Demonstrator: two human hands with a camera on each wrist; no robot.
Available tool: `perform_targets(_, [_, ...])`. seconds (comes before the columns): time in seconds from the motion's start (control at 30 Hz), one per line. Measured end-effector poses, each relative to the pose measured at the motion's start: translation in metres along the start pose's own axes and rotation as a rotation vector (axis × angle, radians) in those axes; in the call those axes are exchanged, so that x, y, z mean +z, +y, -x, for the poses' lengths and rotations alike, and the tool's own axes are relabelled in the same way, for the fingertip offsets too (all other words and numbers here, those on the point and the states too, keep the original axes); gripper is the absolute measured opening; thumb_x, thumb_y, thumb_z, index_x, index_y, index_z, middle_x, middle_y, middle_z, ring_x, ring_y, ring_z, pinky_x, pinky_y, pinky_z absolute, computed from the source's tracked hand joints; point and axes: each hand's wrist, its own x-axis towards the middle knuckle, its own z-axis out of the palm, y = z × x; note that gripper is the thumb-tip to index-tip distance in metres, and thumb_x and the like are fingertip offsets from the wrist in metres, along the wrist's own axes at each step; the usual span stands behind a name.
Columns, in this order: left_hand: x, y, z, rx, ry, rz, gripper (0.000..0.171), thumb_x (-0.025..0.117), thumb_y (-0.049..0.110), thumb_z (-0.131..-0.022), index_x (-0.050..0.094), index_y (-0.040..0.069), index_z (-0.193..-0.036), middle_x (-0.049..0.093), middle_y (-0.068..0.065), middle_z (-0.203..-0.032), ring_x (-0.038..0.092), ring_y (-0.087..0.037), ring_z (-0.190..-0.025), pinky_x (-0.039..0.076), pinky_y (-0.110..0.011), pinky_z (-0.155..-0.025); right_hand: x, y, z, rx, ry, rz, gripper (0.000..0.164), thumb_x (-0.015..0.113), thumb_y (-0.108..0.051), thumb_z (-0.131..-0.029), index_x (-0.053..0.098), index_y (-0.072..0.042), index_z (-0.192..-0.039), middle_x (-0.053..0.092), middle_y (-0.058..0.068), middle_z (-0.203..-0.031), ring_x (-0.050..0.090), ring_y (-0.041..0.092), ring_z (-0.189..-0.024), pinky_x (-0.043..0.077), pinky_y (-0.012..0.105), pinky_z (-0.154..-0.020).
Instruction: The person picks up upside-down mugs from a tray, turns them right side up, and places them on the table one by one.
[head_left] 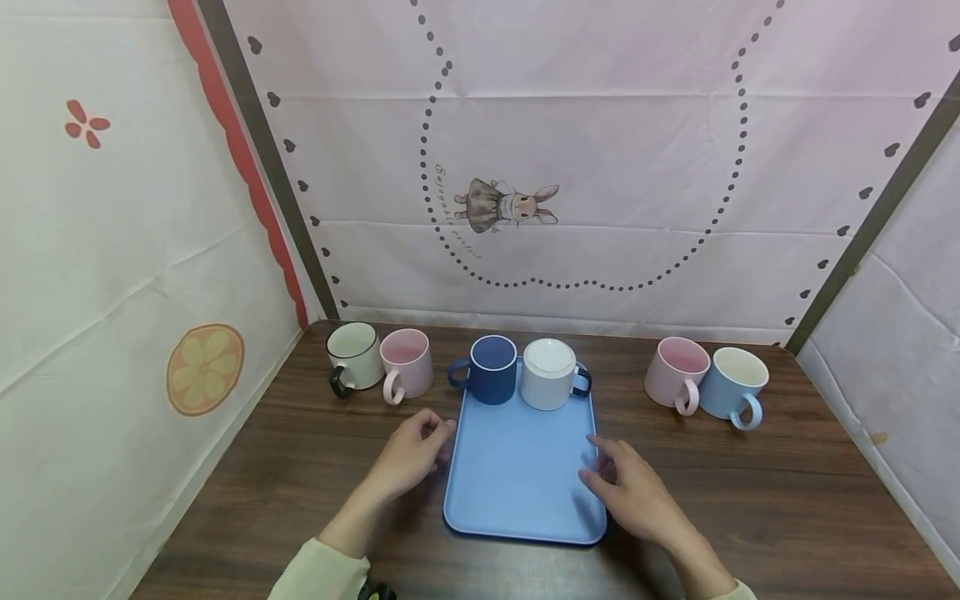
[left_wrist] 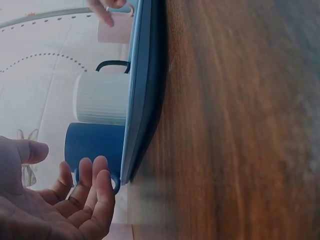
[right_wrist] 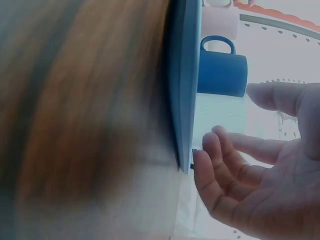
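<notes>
"What's nearest?"
"The left hand [head_left: 409,454] and right hand [head_left: 632,492], both relaxed and holding nothing, at either side of the rectangular light-blue tray [head_left: 525,496]; whether fingertips touch its rim, I can't quite tell."
"Beyond?"
"On its far end, an upright navy cylindrical mug [head_left: 492,380] beside an upturned white ribbed mug [head_left: 545,385]."

Light-blue tray [head_left: 525,479], upright navy mug [head_left: 492,379] and inverted white mug [head_left: 546,383] at its far end

And it's a curtained-off tabletop nook: printed cloth [head_left: 585,150] walls 3 sides of a wood-grain table [head_left: 750,500], a rabbit [head_left: 495,204] decorating the back; home or lab, can't tell.
</notes>
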Motion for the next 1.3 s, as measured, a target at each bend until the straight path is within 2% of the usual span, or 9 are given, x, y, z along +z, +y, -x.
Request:
perform_targets(0.27, [0.003, 0.002, -0.005, 0.013, 0.034, 0.022, 0.034, 0.057, 0.035, -0.105, 0.058, 0.007, -0.124, 0.067, -0.016, -0.094, 0.066, -0.024, -0.077, 0.054, -0.029, -0.064, 0.006, -0.017, -0.008, -0.077, -0.013, -0.197, 0.051, 0.07, -0.019, -0.099, 0.055, -0.009, -0.147, 0.067, 0.009, -0.119, 0.067, 0.021, -0.111, 0.056, 0.042, -0.095])
perform_targets(0.37, [0.004, 0.004, -0.009, 0.035, 0.053, 0.023, 0.041, 0.055, 0.035, -0.106, 0.055, 0.005, -0.133, 0.067, -0.018, -0.113, 0.068, -0.025, -0.081, 0.056, -0.03, -0.067, 0.01, -0.022, -0.014, -0.078, -0.061, -0.273, 0.053, 0.068, -0.023, -0.101, 0.051, -0.011, -0.15, 0.066, 0.012, -0.13, 0.064, 0.027, -0.122, 0.055, 0.048, -0.102])
perform_targets(0.5, [0.007, 0.005, -0.016, 0.082, 0.079, -0.001, 0.049, 0.053, 0.036, -0.107, 0.05, 0.002, -0.144, 0.059, -0.02, -0.14, 0.069, -0.031, -0.103, 0.059, -0.044, -0.089, 0.015, -0.028, -0.023, -0.073, -0.108, -0.339, 0.058, 0.063, -0.031, -0.104, 0.044, -0.014, -0.156, 0.06, 0.013, -0.145, 0.056, 0.034, -0.135, 0.049, 0.056, -0.11])
perform_targets(0.67, [0.011, 0.004, -0.025, 0.089, 0.096, -0.028, 0.057, 0.049, 0.04, -0.108, 0.042, 0.004, -0.152, 0.051, -0.022, -0.153, 0.06, -0.038, -0.129, 0.045, -0.058, -0.112, 0.02, -0.037, -0.037, -0.054, -0.148, -0.386, 0.061, 0.058, -0.034, -0.106, 0.036, -0.017, -0.161, 0.05, 0.011, -0.157, 0.047, 0.036, -0.146, 0.041, 0.061, -0.116])
perform_targets(0.83, [0.014, 0.004, -0.033, 0.111, 0.102, -0.002, 0.057, 0.047, 0.037, -0.11, 0.039, 0.003, -0.155, 0.047, -0.026, -0.156, 0.068, -0.035, -0.116, 0.053, -0.053, -0.104, 0.027, -0.046, -0.052, -0.051, -0.196, -0.443, 0.066, 0.056, -0.033, -0.107, 0.028, -0.017, -0.164, 0.039, 0.012, -0.165, 0.043, 0.036, -0.15, 0.036, 0.06, -0.121])
perform_targets(0.97, [0.015, 0.006, -0.038, 0.129, 0.12, -0.004, 0.057, 0.046, 0.036, -0.11, 0.038, 0.004, -0.156, 0.049, -0.025, -0.153, 0.074, -0.028, -0.088, 0.057, -0.047, -0.092, 0.033, -0.051, -0.062, -0.05, -0.218, -0.482, 0.069, 0.057, -0.032, -0.106, 0.024, -0.016, -0.165, 0.032, 0.012, -0.169, 0.041, 0.035, -0.151, 0.034, 0.059, -0.122])
perform_targets(1.17, [0.014, 0.009, -0.048, 0.141, 0.156, -0.052, 0.058, 0.045, 0.035, -0.11, 0.037, 0.002, -0.157, 0.046, -0.023, -0.155, 0.063, -0.038, -0.12, 0.048, -0.054, -0.108, 0.043, -0.057, -0.075, -0.057, -0.223, -0.51, 0.074, 0.059, -0.027, -0.105, 0.02, -0.012, -0.166, 0.025, 0.016, -0.171, 0.039, 0.038, -0.152, 0.034, 0.059, -0.122])
perform_targets(1.2, [0.014, 0.009, -0.05, 0.136, 0.154, -0.053, 0.058, 0.045, 0.035, -0.11, 0.036, 0.002, -0.157, 0.046, -0.023, -0.155, 0.064, -0.037, -0.119, 0.05, -0.052, -0.105, 0.044, -0.058, -0.077, -0.054, -0.222, -0.509, 0.075, 0.06, -0.027, -0.104, 0.019, -0.012, -0.166, 0.024, 0.015, -0.172, 0.038, 0.038, -0.152, 0.033, 0.059, -0.123])
perform_targets(1.3, [0.014, 0.009, -0.056, 0.125, 0.131, -0.026, 0.058, 0.044, 0.035, -0.111, 0.035, 0.003, -0.158, 0.047, -0.024, -0.153, 0.073, -0.032, -0.093, 0.06, -0.043, -0.08, 0.048, -0.06, -0.083, -0.047, -0.224, -0.49, 0.079, 0.061, -0.027, -0.103, 0.016, -0.013, -0.166, 0.019, 0.014, -0.173, 0.038, 0.038, -0.152, 0.031, 0.059, -0.124])
